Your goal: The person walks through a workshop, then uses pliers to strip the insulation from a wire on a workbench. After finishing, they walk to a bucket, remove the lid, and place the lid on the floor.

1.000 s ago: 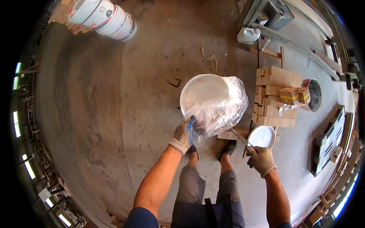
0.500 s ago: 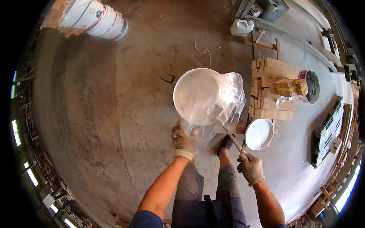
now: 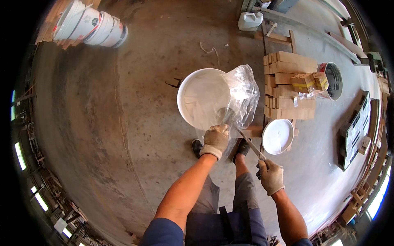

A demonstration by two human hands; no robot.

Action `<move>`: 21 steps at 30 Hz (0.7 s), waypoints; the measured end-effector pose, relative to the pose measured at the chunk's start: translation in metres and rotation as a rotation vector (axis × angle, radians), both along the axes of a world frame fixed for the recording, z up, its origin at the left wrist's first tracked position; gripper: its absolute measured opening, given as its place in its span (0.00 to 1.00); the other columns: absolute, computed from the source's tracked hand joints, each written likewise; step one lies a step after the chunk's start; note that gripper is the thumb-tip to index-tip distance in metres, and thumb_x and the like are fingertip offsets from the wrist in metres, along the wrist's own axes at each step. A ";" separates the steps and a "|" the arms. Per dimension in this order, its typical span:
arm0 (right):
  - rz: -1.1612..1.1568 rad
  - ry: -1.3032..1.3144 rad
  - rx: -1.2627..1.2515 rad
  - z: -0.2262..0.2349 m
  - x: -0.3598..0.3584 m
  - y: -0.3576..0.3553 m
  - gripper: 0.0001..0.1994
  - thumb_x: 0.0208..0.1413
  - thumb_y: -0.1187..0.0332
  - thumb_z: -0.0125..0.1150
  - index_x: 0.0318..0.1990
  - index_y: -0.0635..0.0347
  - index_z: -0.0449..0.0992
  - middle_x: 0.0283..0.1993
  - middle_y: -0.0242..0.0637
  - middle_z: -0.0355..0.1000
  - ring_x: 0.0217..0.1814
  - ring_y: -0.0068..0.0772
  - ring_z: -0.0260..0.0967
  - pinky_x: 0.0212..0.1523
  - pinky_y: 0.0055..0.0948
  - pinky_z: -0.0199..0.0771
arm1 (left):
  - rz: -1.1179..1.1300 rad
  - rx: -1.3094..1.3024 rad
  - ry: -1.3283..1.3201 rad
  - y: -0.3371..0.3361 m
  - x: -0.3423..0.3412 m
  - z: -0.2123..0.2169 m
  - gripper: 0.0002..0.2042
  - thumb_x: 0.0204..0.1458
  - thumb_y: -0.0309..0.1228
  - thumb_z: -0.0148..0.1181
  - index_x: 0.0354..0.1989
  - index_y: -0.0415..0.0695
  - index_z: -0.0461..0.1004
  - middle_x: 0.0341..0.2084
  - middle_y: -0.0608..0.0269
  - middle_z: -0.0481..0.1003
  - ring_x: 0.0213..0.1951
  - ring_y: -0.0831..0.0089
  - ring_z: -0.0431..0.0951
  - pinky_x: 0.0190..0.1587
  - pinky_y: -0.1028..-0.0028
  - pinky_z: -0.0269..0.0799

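A white bucket (image 3: 179, 95) stands on the floor in front of me, with pale material visible inside. Clear plastic film (image 3: 247, 92) lines it and hangs bunched over its right side. At the near rim, my gloved left hand (image 3: 215, 140) is closed on the film; its fingertips are partly hidden. My gloved right hand (image 3: 271, 176) grips the end of a long, narrow, knife-like tool (image 3: 254, 148). The tool's tip points up and left to the film beside the bucket, and I cannot tell whether they touch.
Stacked wooden blocks (image 3: 293, 108) stand to the right, with small yellow-taped boxes (image 3: 304, 82) on them. A white lid (image 3: 278, 137) lies nearer me. Behind the blocks is an open bucket (image 3: 334, 82). Farther off are a white jug (image 3: 249, 21) and nested white buckets (image 3: 92, 24).
My left hand has moved right and forward to the near rim and closed on the film. My right hand still holds the tool. The whole view has shifted slightly.
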State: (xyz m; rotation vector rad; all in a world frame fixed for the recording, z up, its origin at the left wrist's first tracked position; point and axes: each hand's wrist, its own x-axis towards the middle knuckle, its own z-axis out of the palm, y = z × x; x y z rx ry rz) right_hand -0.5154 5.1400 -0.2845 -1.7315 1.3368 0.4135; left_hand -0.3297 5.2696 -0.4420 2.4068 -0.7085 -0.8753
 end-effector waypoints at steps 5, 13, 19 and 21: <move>0.029 -0.026 -0.014 -0.005 -0.006 0.001 0.18 0.64 0.60 0.60 0.27 0.66 0.78 0.20 0.49 0.75 0.23 0.46 0.78 0.30 0.42 0.76 | 0.111 -0.031 -0.186 -0.028 -0.007 0.015 0.20 0.54 0.42 0.67 0.51 0.44 0.79 0.43 0.46 0.82 0.47 0.49 0.81 0.52 0.56 0.77; 0.096 -0.050 -0.041 -0.005 -0.003 0.006 0.16 0.64 0.61 0.60 0.29 0.65 0.80 0.22 0.51 0.75 0.24 0.49 0.78 0.30 0.42 0.76 | 0.100 0.145 -0.085 -0.047 -0.003 -0.006 0.14 0.56 0.38 0.64 0.47 0.46 0.80 0.39 0.49 0.82 0.44 0.48 0.82 0.51 0.53 0.77; -0.088 -0.048 0.066 -0.009 -0.015 0.003 0.16 0.64 0.61 0.58 0.32 0.68 0.82 0.20 0.47 0.76 0.22 0.37 0.78 0.29 0.37 0.77 | 0.457 -0.147 0.162 -0.024 0.034 0.013 0.07 0.61 0.31 0.60 0.40 0.40 0.80 0.32 0.51 0.82 0.32 0.61 0.80 0.41 0.65 0.75; -0.128 -0.051 0.076 -0.004 -0.018 0.001 0.17 0.65 0.62 0.58 0.32 0.69 0.81 0.20 0.45 0.76 0.21 0.33 0.77 0.28 0.34 0.77 | 0.511 -0.170 0.195 -0.016 0.049 0.015 0.07 0.61 0.30 0.61 0.40 0.40 0.80 0.30 0.53 0.81 0.32 0.66 0.78 0.40 0.67 0.74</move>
